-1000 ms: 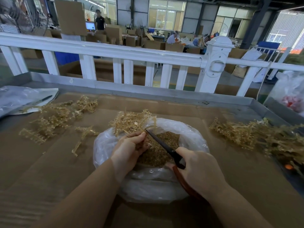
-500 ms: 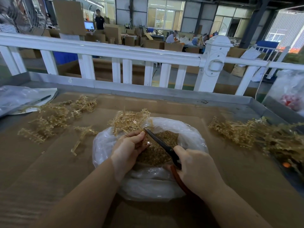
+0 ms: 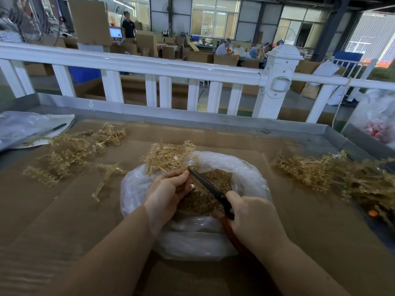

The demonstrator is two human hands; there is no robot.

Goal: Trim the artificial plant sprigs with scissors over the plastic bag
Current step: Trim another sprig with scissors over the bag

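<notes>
Right at the middle, the left hand [image 3: 165,192] pinches the stem of a tan plastic sprig [image 3: 168,155], thumb and fingers curled round it, while the sprig's branched head fans away from the hand over the far rim of the clear plastic bag [image 3: 252,178]. The right hand [image 3: 254,221] grips the scissors [image 3: 208,185] by their reddish-brown handles, fingers wrapped round them; the dark blades run up and to the left and their tip meets the stem just beside the left thumb. How far the blades are parted cannot be told. Directly under both hands the bag lies open, holding a heap of small brown-gold trimmings [image 3: 205,197].

Outward to the left of the grip, a loose scatter of sprigs [image 3: 70,152] lies on the brown cardboard-covered table [image 3: 53,221] — and beyond it a flat grey plastic bag [image 3: 23,127]. To the right, well apart from the hands, lies a denser pile of sprigs [image 3: 333,174]. Beyond the table's metal edge stands a white railing [image 3: 149,64].
</notes>
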